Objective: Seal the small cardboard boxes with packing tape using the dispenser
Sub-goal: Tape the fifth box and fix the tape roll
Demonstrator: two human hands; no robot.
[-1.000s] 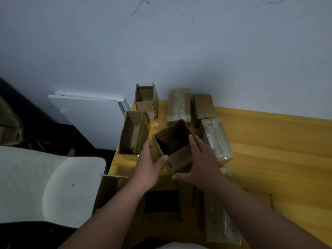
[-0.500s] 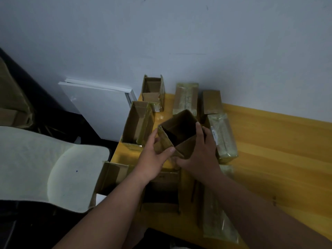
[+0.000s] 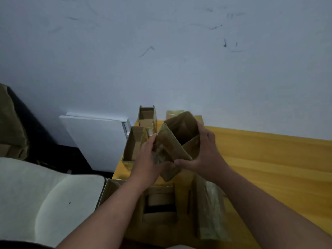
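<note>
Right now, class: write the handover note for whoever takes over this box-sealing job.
Left hand and right hand both grip the open box, lifted and tilted above the yellow table.
Two more open boxes stand behind it at the table's left edge; a taped box lies near you.
No dispenser in view.
Left: close the flaps, tape this box, then the others.

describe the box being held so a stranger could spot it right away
Find the yellow table against the white wall. Above its left end, both hands hold one open cardboard box in the air. Unlike its neighbours resting on the table, it is lifted and tilted, its dark inside showing.
</note>
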